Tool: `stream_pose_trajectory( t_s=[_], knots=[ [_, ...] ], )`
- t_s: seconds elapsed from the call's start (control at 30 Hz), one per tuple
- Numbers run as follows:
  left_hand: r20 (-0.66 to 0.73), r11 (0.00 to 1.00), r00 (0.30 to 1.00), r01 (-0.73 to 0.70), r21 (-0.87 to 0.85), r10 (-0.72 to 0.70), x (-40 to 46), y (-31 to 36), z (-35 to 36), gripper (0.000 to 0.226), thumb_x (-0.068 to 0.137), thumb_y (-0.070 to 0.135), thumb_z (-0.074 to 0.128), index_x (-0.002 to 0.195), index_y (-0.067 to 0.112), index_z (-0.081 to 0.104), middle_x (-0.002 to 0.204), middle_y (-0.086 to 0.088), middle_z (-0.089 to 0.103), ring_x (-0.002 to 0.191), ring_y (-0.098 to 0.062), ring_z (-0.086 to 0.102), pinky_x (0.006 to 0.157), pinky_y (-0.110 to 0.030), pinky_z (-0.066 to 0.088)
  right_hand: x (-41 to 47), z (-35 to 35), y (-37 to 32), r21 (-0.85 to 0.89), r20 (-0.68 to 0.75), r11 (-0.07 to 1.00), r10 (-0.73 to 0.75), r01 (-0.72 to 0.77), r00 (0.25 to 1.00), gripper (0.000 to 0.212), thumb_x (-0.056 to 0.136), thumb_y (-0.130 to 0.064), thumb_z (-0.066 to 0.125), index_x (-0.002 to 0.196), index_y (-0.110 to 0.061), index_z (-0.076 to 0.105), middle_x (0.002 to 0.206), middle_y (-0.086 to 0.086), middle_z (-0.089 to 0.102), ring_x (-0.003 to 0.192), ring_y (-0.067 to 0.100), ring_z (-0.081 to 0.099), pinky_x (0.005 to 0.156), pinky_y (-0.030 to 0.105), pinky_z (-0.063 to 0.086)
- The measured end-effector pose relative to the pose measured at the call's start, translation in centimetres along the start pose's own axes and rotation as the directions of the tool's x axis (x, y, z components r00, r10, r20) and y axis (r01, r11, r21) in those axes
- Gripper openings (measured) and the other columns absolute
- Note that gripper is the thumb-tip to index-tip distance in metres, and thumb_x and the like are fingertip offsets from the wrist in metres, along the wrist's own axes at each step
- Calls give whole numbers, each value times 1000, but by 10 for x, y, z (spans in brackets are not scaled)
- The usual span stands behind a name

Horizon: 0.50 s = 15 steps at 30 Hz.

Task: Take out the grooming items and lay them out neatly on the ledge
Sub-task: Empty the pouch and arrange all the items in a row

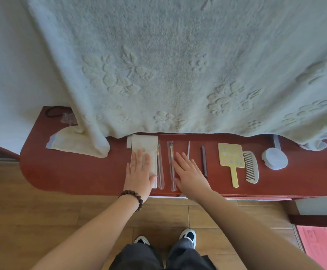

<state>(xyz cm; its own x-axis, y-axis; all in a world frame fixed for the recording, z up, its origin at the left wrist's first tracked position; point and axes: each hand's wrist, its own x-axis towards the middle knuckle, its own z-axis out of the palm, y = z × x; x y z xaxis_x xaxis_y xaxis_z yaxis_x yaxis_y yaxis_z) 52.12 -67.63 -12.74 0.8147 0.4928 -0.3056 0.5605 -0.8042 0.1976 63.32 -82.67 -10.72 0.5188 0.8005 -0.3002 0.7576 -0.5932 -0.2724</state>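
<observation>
— On the red ledge (80,172), why is the pouch (145,151) pressed flat?

— It is pinned by the left hand (139,172), palm spread, gripping nothing, likely to keep it square. The right hand (189,172), likewise flat and empty, is laid beside the sleeved brushes (171,164); mirror (230,158) and comb (251,166) are already lined up.

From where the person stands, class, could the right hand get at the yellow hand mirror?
Probably yes. The right hand lies flat and empty on the ledge, and only a thin dark stick lies between it and the yellow hand mirror.
</observation>
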Motion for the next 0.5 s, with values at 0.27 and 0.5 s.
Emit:
stream_pose_trajectory(
  t_s=[0.27,0.5],
  knots=[
    [3,999,1000,27,-41,-27,-3,5,-6,72,98,42,36,150,16,-6,157,-10,-19,145,-28,-16,118,-44,0,9,6,-2,-2,-60,999,53,-53,997,60,100,-38,36,152,-19,13,160,3,8,148,22,-5,121,42,2],
    [-157,972,987,-64,-226,28,-6,39,-19,54,98,31,41,148,20,22,160,-3,3,147,-20,-9,119,-39,-1,23,-23,17,236,-99,920,343,-313,934,48,89,-32,62,127,-10,44,127,11,45,121,29,42,93,38,43]
  ],
)
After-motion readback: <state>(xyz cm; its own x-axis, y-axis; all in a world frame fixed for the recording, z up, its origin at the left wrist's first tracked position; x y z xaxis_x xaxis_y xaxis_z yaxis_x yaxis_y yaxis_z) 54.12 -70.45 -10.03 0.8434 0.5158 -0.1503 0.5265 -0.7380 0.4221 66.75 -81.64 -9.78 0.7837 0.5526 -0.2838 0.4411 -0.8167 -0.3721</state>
